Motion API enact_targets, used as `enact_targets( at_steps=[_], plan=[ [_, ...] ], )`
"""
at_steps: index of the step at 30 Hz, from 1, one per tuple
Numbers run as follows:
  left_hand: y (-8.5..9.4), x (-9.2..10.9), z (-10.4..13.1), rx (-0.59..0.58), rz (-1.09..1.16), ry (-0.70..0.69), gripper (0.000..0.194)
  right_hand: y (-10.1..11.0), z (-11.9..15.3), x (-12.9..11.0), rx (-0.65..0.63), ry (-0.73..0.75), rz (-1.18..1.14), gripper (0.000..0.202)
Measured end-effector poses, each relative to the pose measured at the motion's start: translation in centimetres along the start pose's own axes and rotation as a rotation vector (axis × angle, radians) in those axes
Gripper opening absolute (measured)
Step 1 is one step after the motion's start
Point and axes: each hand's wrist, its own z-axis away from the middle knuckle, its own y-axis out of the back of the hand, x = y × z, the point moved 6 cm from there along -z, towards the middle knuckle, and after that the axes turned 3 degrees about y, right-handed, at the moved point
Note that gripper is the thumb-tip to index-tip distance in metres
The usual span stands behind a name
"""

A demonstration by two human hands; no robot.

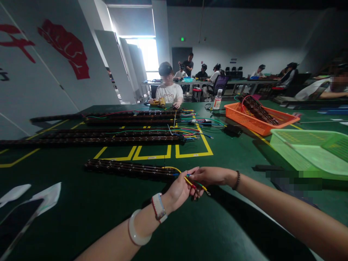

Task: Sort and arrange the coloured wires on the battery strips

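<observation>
In the head view, a short dark strip bundle (130, 170) with copper-coloured lines lies on the green table. Coloured wires come out of its right end, among them a yellow wire (189, 182) and a green-and-yellow wire (202, 186) tipped with a ring terminal. My left hand (178, 190), below the bundle's end, is closed around these wires. From the right, my right hand (208, 176) meets it with fingers closed on the same wires. Fingers hide exactly which wires each hand grips.
Longer dark strip bundles (130, 139) with loose wire ends lie beyond, across yellow tape outlines. An orange basket (252, 121) holding a dark bundle, a green basket (304, 163) and a bottle (218, 99) stand right. A phone (19, 224) lies left. A co-worker (169, 90) sits opposite.
</observation>
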Motion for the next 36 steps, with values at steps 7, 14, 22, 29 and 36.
enact_targets(
  at_steps=[7, 14, 22, 29, 36],
  plan=[
    [0.5, 0.2, -0.6, 0.038, 0.159, -0.044, 0.035, 1.3, 0.1, -0.2, 0.166, -0.033, 0.314, 0.032],
    [0.8, 0.1, -0.1, 0.131, 0.226, -0.044, 0.023, 1.7, 0.5, -2.1, 0.354, -0.119, 1.191, 0.026],
    [1.2, 0.2, -0.6, 0.194, 0.309, -0.113, 0.015, -0.1, -0.6, -2.0, 0.593, -0.063, 1.732, 0.019],
    [2.2, 0.3, -1.1, 0.232, 0.317, -0.190, 0.012, -0.6, -0.2, -2.2, 0.726, -0.003, 1.798, 0.016],
    [2.0, 0.4, -1.1, 0.169, 0.303, -0.154, 0.022, -2.4, 4.9, -3.1, 0.951, 0.301, 1.720, 0.016]
  ],
)
